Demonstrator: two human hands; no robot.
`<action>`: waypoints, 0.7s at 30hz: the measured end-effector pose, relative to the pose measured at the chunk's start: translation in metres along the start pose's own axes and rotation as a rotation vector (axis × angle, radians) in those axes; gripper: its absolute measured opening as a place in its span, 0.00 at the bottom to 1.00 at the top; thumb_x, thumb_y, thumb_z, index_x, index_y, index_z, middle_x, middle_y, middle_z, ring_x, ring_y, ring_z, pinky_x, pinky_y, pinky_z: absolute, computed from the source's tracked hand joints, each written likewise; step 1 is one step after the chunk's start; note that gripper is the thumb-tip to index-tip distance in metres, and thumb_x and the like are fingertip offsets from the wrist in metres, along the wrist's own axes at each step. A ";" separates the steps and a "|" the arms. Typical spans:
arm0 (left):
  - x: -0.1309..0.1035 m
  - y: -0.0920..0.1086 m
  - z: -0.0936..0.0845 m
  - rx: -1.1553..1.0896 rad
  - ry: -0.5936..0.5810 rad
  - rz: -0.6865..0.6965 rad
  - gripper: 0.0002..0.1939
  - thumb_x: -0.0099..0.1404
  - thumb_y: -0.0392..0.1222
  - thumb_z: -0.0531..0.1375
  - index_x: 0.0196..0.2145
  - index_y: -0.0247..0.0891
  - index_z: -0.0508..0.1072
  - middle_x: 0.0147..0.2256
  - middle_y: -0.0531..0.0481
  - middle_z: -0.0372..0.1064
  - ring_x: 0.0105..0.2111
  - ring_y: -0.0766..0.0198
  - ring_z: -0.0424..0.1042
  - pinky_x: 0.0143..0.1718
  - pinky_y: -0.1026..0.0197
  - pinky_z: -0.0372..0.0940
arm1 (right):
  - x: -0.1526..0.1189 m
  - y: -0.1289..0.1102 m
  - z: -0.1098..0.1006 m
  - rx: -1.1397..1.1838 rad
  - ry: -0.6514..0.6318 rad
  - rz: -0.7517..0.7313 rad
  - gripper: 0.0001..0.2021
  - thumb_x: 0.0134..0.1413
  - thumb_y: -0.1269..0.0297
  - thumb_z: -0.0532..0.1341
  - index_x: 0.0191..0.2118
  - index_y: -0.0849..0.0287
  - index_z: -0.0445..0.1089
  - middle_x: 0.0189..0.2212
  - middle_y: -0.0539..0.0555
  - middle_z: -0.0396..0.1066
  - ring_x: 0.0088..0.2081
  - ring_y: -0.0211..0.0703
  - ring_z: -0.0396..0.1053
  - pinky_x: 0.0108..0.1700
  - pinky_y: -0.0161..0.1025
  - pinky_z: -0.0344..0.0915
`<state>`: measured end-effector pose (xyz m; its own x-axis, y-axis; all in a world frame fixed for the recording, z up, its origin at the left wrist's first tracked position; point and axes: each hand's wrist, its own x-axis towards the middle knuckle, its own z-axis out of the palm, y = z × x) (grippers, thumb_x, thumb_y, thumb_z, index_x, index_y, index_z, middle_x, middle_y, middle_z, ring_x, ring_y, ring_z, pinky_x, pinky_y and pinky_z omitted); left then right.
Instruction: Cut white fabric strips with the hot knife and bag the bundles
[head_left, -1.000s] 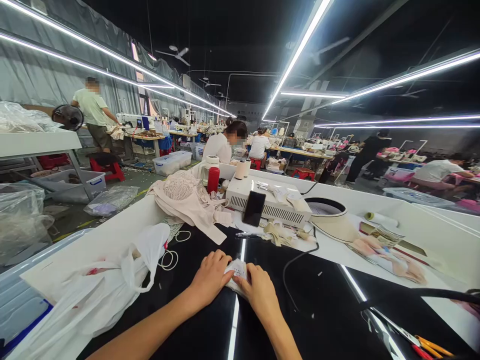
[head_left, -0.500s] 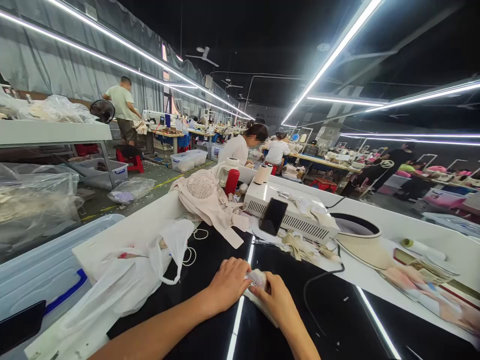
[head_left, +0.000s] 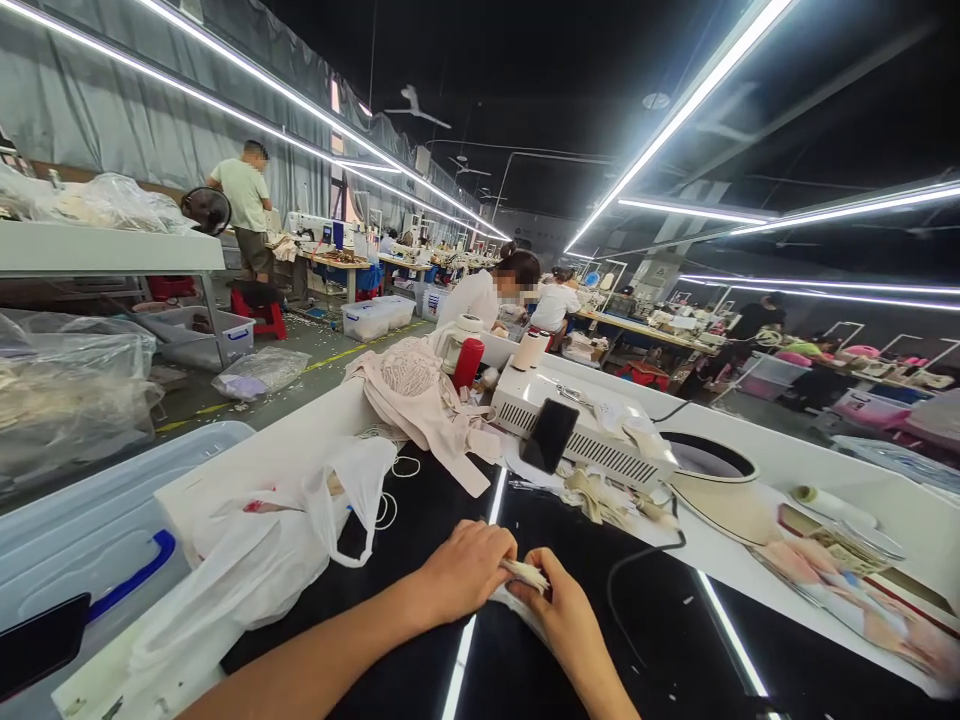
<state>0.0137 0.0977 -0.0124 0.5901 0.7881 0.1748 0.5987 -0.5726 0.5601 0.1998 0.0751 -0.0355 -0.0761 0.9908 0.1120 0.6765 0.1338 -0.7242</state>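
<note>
A small cream-coloured piece of fabric (head_left: 526,574) is pinched between my two hands over the glossy black work surface (head_left: 405,640). My left hand (head_left: 469,568) has its fingers closed on the fabric's left end, palm down. On the right side, my right hand (head_left: 559,605) grips it between thumb and fingers. A paler strip of the cloth hangs below, partly hidden by my right hand. Beyond my hands lie beige lace garments (head_left: 420,385) and a dark phone (head_left: 550,435) leaning on a white machine box (head_left: 592,420).
A white plastic bag (head_left: 277,540) lies at the left, beside a blue-lidded bin (head_left: 127,480). A black cable (head_left: 637,560) curves at the right, near a round cream container (head_left: 712,480). A red cylinder (head_left: 469,363) stands behind the garments. People work further back.
The fabric has been turned or folded between my hands; its dotted face no longer shows and a frayed-looking edge does. The view has shifted slightly.
</note>
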 end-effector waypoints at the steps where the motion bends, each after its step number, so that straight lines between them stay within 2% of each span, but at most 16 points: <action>1: 0.000 0.000 -0.004 -0.017 -0.020 0.006 0.07 0.71 0.37 0.59 0.46 0.40 0.67 0.46 0.51 0.71 0.48 0.59 0.69 0.53 0.58 0.59 | -0.003 -0.002 -0.001 -0.005 0.001 -0.007 0.07 0.53 0.58 0.59 0.32 0.54 0.61 0.25 0.46 0.66 0.28 0.42 0.65 0.32 0.36 0.58; 3: -0.001 0.000 -0.012 -0.059 -0.077 0.012 0.10 0.69 0.38 0.61 0.47 0.41 0.68 0.46 0.53 0.72 0.47 0.61 0.70 0.51 0.60 0.59 | -0.010 -0.008 -0.005 -0.021 0.008 -0.025 0.06 0.56 0.60 0.58 0.33 0.54 0.61 0.26 0.46 0.66 0.28 0.42 0.64 0.32 0.36 0.58; 6: -0.003 0.001 -0.027 -0.115 -0.190 0.005 0.15 0.64 0.41 0.66 0.47 0.43 0.70 0.43 0.54 0.73 0.44 0.60 0.72 0.43 0.63 0.61 | -0.021 -0.016 -0.013 -0.059 0.025 -0.077 0.01 0.57 0.67 0.56 0.35 0.54 0.62 0.30 0.48 0.67 0.32 0.43 0.65 0.34 0.36 0.58; 8: -0.003 0.003 -0.036 -0.140 -0.271 -0.003 0.19 0.59 0.43 0.70 0.47 0.44 0.72 0.41 0.55 0.73 0.41 0.59 0.72 0.37 0.63 0.59 | -0.027 -0.022 -0.018 -0.086 0.030 -0.132 0.06 0.55 0.73 0.55 0.36 0.54 0.64 0.33 0.49 0.68 0.35 0.43 0.65 0.37 0.37 0.59; 11: -0.004 0.009 -0.044 -0.167 -0.374 -0.001 0.19 0.56 0.45 0.71 0.44 0.43 0.73 0.37 0.55 0.73 0.37 0.60 0.72 0.33 0.63 0.57 | -0.035 -0.032 -0.024 -0.122 0.031 -0.230 0.14 0.51 0.80 0.52 0.38 0.54 0.65 0.35 0.50 0.68 0.37 0.44 0.65 0.40 0.39 0.59; 16: -0.004 0.017 -0.040 -0.258 -0.514 -0.012 0.14 0.56 0.44 0.70 0.37 0.40 0.72 0.31 0.56 0.70 0.31 0.63 0.70 0.31 0.64 0.58 | -0.042 -0.044 -0.027 -0.187 0.034 -0.410 0.20 0.47 0.85 0.51 0.40 0.54 0.64 0.36 0.49 0.71 0.39 0.44 0.67 0.41 0.40 0.60; 21: -0.004 0.013 -0.027 -0.424 -0.624 -0.051 0.05 0.66 0.40 0.57 0.39 0.39 0.68 0.31 0.54 0.67 0.26 0.67 0.72 0.26 0.67 0.65 | -0.042 -0.041 -0.029 -0.285 0.062 -0.505 0.16 0.56 0.82 0.53 0.44 0.54 0.63 0.38 0.51 0.72 0.39 0.45 0.69 0.41 0.41 0.63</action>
<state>0.0045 0.0936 0.0159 0.8400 0.4648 -0.2798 0.4481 -0.3037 0.8408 0.1959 0.0276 0.0091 -0.4031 0.8016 0.4415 0.7385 0.5698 -0.3604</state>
